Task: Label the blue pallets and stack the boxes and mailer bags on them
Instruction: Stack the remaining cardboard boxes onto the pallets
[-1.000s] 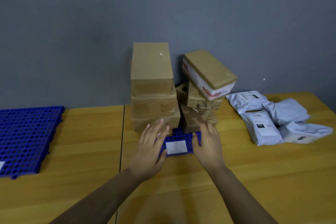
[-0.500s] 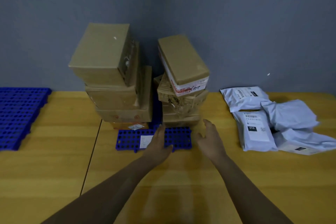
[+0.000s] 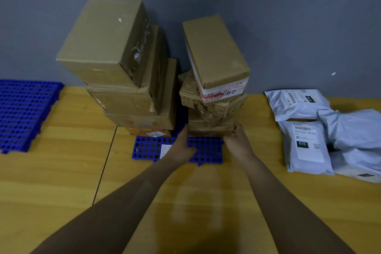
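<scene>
At the front of the labelled blue pallet (image 3: 147,148), we are closing both hands on the right stack (image 3: 214,80).
Half a second ago our hands were hovering open just short of the pallet. Now the left hand (image 3: 181,144) is pressing against the left side of the bottom box (image 3: 208,128), its fingers reaching into the gap beside the left stack (image 3: 123,80) where we cannot tell how they lie. The right hand (image 3: 237,140) is clamping curled fingers (image 3: 234,128) round the box's right corner. We are probably squaring up this leaning stack, so the labelling here looks done. The mailer bags (image 3: 305,146) are still lying on the bench (image 3: 61,181), and the second pallet (image 3: 22,113) is sitting bare.
</scene>
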